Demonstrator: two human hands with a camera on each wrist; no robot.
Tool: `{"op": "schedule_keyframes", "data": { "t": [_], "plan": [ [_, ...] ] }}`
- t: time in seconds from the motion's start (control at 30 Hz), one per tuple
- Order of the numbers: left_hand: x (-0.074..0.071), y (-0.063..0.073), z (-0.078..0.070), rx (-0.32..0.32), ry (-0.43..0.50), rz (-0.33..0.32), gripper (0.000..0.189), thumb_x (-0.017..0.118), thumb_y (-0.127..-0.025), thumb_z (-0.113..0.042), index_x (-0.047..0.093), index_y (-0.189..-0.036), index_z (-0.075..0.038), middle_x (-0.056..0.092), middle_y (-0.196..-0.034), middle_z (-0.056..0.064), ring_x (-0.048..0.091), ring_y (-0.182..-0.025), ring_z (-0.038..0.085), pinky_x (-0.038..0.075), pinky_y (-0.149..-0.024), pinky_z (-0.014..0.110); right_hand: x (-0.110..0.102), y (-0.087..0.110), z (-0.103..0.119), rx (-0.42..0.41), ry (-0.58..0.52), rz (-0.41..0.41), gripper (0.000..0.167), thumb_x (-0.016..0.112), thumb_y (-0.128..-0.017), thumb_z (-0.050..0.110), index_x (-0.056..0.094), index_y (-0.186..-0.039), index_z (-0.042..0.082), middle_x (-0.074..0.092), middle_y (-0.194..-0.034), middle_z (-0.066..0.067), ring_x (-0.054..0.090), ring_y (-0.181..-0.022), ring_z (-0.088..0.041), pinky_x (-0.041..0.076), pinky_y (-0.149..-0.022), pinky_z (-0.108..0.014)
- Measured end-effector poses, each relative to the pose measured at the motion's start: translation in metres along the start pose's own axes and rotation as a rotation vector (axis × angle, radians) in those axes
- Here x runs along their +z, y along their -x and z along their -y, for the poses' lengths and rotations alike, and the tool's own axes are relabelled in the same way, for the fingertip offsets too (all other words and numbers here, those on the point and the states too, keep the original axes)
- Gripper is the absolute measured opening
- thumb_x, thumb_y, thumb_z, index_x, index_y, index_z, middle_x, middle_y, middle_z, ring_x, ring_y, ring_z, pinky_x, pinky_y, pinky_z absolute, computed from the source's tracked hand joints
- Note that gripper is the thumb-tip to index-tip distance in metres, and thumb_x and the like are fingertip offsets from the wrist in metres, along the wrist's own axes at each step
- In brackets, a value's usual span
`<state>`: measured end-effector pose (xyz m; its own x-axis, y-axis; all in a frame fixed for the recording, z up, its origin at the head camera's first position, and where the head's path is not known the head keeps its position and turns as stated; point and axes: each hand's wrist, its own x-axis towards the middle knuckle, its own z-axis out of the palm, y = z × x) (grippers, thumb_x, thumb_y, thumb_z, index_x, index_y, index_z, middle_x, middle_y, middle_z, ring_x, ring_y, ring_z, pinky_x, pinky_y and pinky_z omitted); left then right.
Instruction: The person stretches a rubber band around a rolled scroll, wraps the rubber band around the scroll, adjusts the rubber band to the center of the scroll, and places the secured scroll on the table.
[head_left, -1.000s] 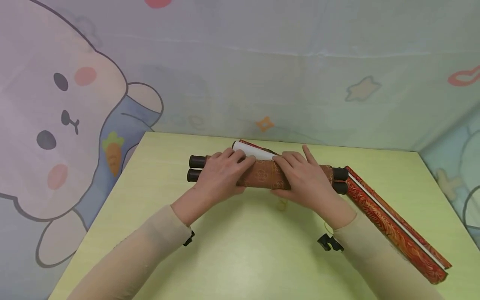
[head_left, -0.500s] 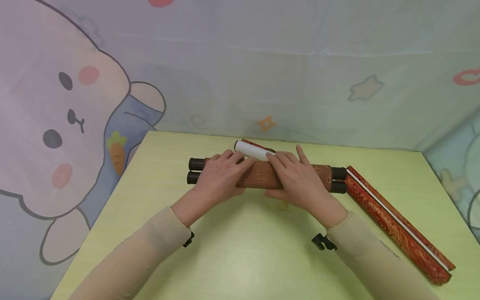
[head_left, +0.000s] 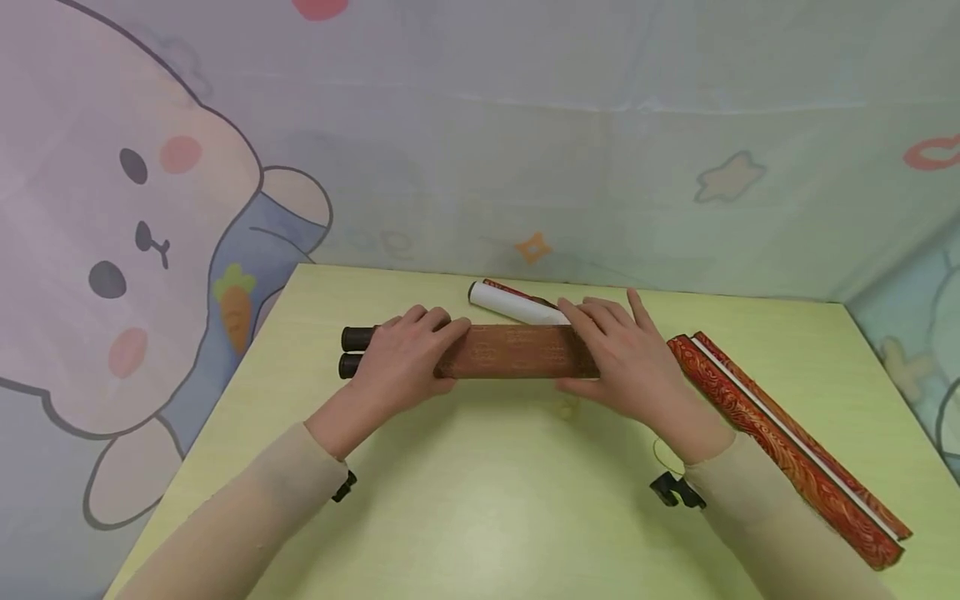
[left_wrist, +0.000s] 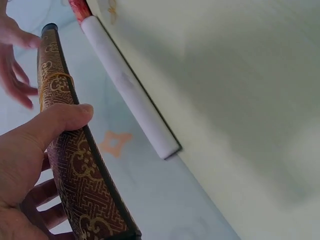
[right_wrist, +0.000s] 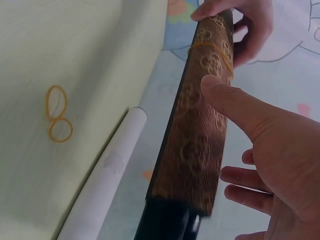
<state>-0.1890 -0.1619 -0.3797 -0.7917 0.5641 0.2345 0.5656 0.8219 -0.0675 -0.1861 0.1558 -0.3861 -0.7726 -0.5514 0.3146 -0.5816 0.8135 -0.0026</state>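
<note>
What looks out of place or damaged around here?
A stray yellow band lies on the table, twisted into a figure eight, unlike the other band around the brown scroll. The white roll has a greyish patch on its otherwise plain side; I can't tell if that's damage.

Your long cream sleeves (head_left: pixel 240 504) end at the wrists; a small black fitting (head_left: pixel 677 489) shows beside each cuff (head_left: pixel 711 463).

the brown roll (head_left: pixel 517 350) is figured in gold with flower-like motifs and angular fretwork; its 2 left knobs (head_left: pixel 356 340) are coloured black. the other roll (head_left: pixel 517 306) is coloured white. the red lengths (head_left: pixel 787 454) are swirled with gold. the table (head_left: pixel 480 500) is tinted pale yellow-green.
</note>
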Motion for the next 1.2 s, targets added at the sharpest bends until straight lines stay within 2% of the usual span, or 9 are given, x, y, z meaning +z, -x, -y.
{"op": "schedule_keyframes", "data": {
  "t": [0.23,0.37,0.5,0.8,0.97,1.2],
  "plan": [
    [0.007,0.02,0.033,-0.008,0.034,0.035,0.072,0.097,-0.076,-0.029,0.066,-0.14,-0.015,0.067,-0.125,0.01,0.064,-0.11,0.032,0.06,-0.085,0.049,-0.001,0.011,-0.007,0.026,-0.014,-0.005,0.103,0.093,-0.079,0.052,0.047,-0.159,0.007,0.06,-0.144,-0.02,0.055,-0.136,-0.04,0.023,-0.126,-0.068],
    [0.011,0.029,0.051,-0.027,0.079,0.082,0.074,0.097,-0.077,-0.029,0.066,-0.142,-0.014,0.067,-0.128,0.012,0.064,-0.112,0.033,0.059,-0.089,0.05,0.001,0.015,-0.009,0.029,-0.023,-0.003,0.101,0.093,-0.079,0.052,0.05,-0.158,0.006,0.06,-0.141,-0.02,0.056,-0.133,-0.041,0.023,-0.125,-0.068],
    [0.014,0.035,0.07,-0.041,0.13,0.123,0.073,0.096,-0.078,-0.026,0.065,-0.143,-0.012,0.066,-0.129,0.014,0.063,-0.113,0.036,0.057,-0.093,0.052,0.004,0.017,-0.01,0.04,-0.028,0.016,0.101,0.092,-0.079,0.055,0.051,-0.157,0.006,0.061,-0.14,-0.02,0.057,-0.133,-0.042,0.023,-0.125,-0.069],
    [0.025,0.048,0.118,-0.064,0.233,0.172,0.069,0.094,-0.078,-0.015,0.066,-0.141,-0.008,0.066,-0.13,0.017,0.061,-0.116,0.041,0.053,-0.098,0.058,0.012,0.022,-0.01,0.071,-0.044,0.08,0.099,0.09,-0.081,0.056,0.052,-0.157,0.006,0.063,-0.14,-0.023,0.057,-0.133,-0.044,0.023,-0.124,-0.07],
    [0.029,0.05,0.137,-0.066,0.251,0.187,0.067,0.093,-0.079,-0.013,0.066,-0.14,-0.007,0.066,-0.13,0.018,0.061,-0.117,0.043,0.052,-0.099,0.061,0.017,0.026,-0.013,0.08,-0.062,0.112,0.097,0.09,-0.082,0.055,0.053,-0.157,0.006,0.062,-0.143,-0.022,0.056,-0.135,-0.044,0.022,-0.124,-0.072],
    [0.036,0.042,0.159,-0.078,0.254,0.215,0.067,0.092,-0.079,-0.012,0.065,-0.139,-0.004,0.066,-0.129,0.02,0.061,-0.117,0.045,0.045,-0.108,0.065,0.02,0.03,-0.014,0.082,-0.093,0.125,0.09,0.089,-0.083,0.053,0.057,-0.153,0.005,0.063,-0.14,-0.022,0.056,-0.135,-0.044,0.023,-0.123,-0.072]
  ]
}}
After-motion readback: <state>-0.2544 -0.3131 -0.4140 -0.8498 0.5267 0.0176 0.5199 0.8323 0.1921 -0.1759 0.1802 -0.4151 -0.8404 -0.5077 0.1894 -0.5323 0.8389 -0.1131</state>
